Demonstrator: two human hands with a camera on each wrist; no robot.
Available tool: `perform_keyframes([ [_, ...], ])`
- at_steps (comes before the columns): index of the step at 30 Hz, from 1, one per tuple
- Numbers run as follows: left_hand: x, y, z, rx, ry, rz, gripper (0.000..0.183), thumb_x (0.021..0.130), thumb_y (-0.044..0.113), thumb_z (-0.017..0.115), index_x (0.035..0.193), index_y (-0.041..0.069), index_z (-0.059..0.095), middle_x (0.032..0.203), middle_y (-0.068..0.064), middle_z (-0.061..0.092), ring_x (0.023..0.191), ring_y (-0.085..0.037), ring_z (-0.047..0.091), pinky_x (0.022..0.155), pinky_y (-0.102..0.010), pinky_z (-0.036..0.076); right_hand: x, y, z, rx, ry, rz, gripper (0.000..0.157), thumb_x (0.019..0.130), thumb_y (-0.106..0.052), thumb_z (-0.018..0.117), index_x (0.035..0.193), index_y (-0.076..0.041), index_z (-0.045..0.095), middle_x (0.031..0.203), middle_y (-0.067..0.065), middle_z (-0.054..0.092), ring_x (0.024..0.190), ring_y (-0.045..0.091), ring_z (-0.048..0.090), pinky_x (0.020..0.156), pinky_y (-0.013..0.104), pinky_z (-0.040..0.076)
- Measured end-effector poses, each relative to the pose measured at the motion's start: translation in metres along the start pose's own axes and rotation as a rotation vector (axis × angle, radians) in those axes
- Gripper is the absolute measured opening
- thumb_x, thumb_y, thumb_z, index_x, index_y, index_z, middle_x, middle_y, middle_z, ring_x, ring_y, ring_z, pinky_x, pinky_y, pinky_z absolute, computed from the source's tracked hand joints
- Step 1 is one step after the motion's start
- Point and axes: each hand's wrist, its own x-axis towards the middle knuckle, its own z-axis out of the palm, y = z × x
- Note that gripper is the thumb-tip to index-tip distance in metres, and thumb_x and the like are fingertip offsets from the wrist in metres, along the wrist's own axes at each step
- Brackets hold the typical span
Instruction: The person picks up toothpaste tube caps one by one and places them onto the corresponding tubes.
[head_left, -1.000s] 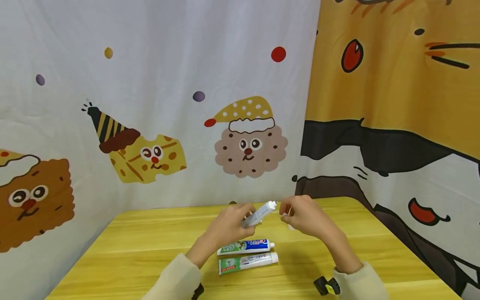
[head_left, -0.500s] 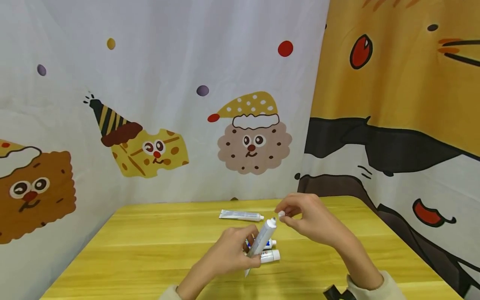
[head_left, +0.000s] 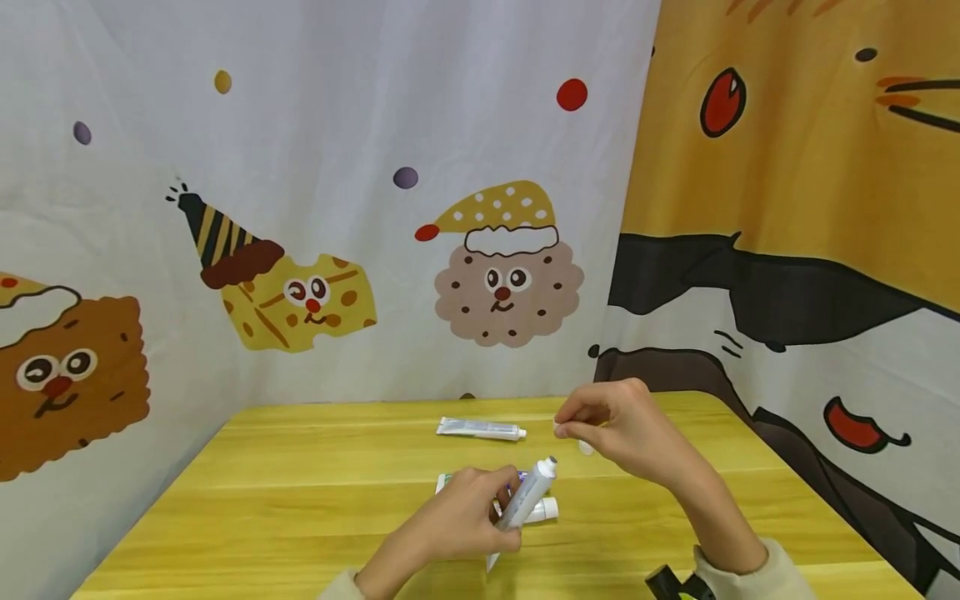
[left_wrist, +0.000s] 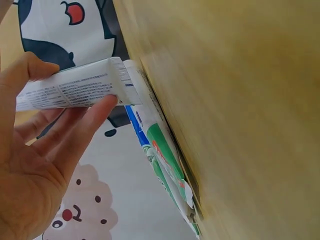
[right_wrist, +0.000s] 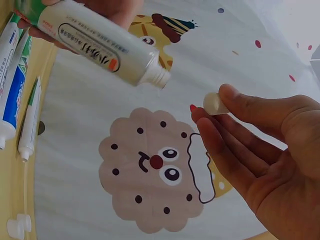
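My left hand [head_left: 467,515] grips a white toothpaste tube [head_left: 528,495] between thumb and fingers, its nozzle tilted up and to the right. The bare threaded nozzle [right_wrist: 159,76] shows in the right wrist view, along with the tube's green end. In the left wrist view the thumb and fingers lie on either side of the tube's flat crimped end [left_wrist: 122,82]. A small white cap [right_wrist: 215,104] is pinched between the thumb and fingertips of my right hand [head_left: 622,429], apart from the nozzle and a little behind it.
Below the left hand lie a blue-and-green toothpaste tube [right_wrist: 14,95] and a white-and-green toothpaste tube [left_wrist: 160,142], partly hidden. A third tube [head_left: 480,429] lies farther back. Loose white caps [right_wrist: 17,227] lie on the yellow wooden table [head_left: 315,475]. A cartoon-print curtain [head_left: 322,167] hangs behind.
The left hand has come back toward me with the tube, uncovering the tube at the back and covering the nearer ones. The right hand, with the cap, has shifted slightly away from the nozzle.
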Motion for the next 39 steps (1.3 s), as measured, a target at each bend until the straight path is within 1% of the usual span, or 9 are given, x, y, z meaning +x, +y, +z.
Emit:
perform_keyframes([
  [5,0.0,-0.003,0.0,-0.006,-0.013,-0.006,0.029,0.073,0.017,0.074,0.098,0.021,0.06,0.08,0.009,0.071,0.067,0.008,0.061,0.061,-0.01,0.051,0.001,0.0,0.0,-0.006,-0.01,0.019,0.011,0.087,-0.007,0.081,0.085,-0.016,0.076,0.081,-0.007,0.076,0.07,0.0,0.07,0.064,0.025,0.059],
  [10,-0.001,-0.006,-0.001,0.01,-0.026,-0.023,0.03,0.075,0.017,0.075,0.1,0.022,0.06,0.082,0.012,0.07,0.07,0.008,0.061,0.063,-0.011,0.052,0.002,0.001,0.002,-0.011,-0.043,0.044,0.009,0.088,-0.01,0.081,0.087,-0.018,0.076,0.083,-0.01,0.075,0.072,0.0,0.07,0.066,0.025,0.059],
  [15,0.001,-0.007,-0.001,0.039,-0.04,-0.005,0.028,0.078,0.018,0.075,0.099,0.023,0.059,0.081,0.015,0.067,0.07,0.008,0.061,0.063,-0.009,0.051,0.003,0.003,0.004,-0.03,-0.069,0.03,0.008,0.089,-0.012,0.08,0.089,-0.018,0.076,0.085,-0.011,0.075,0.074,0.002,0.071,0.07,0.024,0.059],
  [19,0.002,-0.008,-0.002,0.05,-0.048,0.0,0.025,0.08,0.02,0.076,0.097,0.023,0.058,0.082,0.014,0.069,0.071,0.008,0.062,0.062,-0.009,0.05,0.004,0.003,0.006,-0.029,-0.074,0.028,0.008,0.089,-0.013,0.081,0.088,-0.018,0.075,0.084,-0.011,0.075,0.074,0.003,0.071,0.071,0.024,0.059],
  [23,0.0,-0.01,-0.003,0.05,-0.06,-0.012,0.024,0.081,0.022,0.076,0.096,0.024,0.057,0.084,0.015,0.069,0.073,0.007,0.063,0.062,-0.01,0.05,0.005,0.003,0.01,-0.005,-0.074,0.029,0.009,0.088,-0.014,0.081,0.086,-0.019,0.074,0.084,-0.01,0.074,0.074,0.003,0.07,0.071,0.024,0.06],
  [29,-0.002,-0.01,-0.005,0.058,-0.073,-0.032,0.024,0.081,0.022,0.077,0.095,0.025,0.058,0.085,0.015,0.068,0.076,0.007,0.062,0.063,-0.011,0.051,0.005,0.004,0.016,0.044,-0.096,0.002,0.007,0.089,-0.013,0.081,0.088,-0.016,0.074,0.085,-0.007,0.075,0.075,0.004,0.071,0.07,0.025,0.06],
  [33,0.0,-0.01,-0.005,0.066,-0.087,-0.036,0.025,0.082,0.022,0.078,0.1,0.023,0.06,0.087,0.013,0.069,0.077,0.007,0.062,0.064,-0.011,0.05,0.006,0.004,0.019,0.055,-0.111,-0.014,0.007,0.088,-0.011,0.081,0.088,-0.016,0.075,0.085,-0.008,0.075,0.075,0.004,0.072,0.071,0.025,0.06],
  [37,0.002,-0.01,-0.005,0.077,-0.1,-0.042,0.03,0.083,0.024,0.078,0.108,0.022,0.063,0.09,0.011,0.071,0.078,0.006,0.063,0.065,-0.01,0.05,0.007,0.004,0.021,0.072,-0.143,-0.014,0.008,0.088,-0.01,0.081,0.089,-0.016,0.075,0.085,-0.009,0.075,0.076,0.003,0.072,0.073,0.025,0.061],
  [39,0.002,-0.011,-0.005,0.075,-0.106,-0.046,0.031,0.083,0.024,0.078,0.11,0.022,0.063,0.091,0.01,0.072,0.078,0.006,0.063,0.065,-0.01,0.05,0.007,0.004,0.022,0.078,-0.163,-0.011,0.01,0.088,-0.01,0.081,0.088,-0.018,0.075,0.084,-0.01,0.074,0.074,0.003,0.072,0.071,0.025,0.06],
])
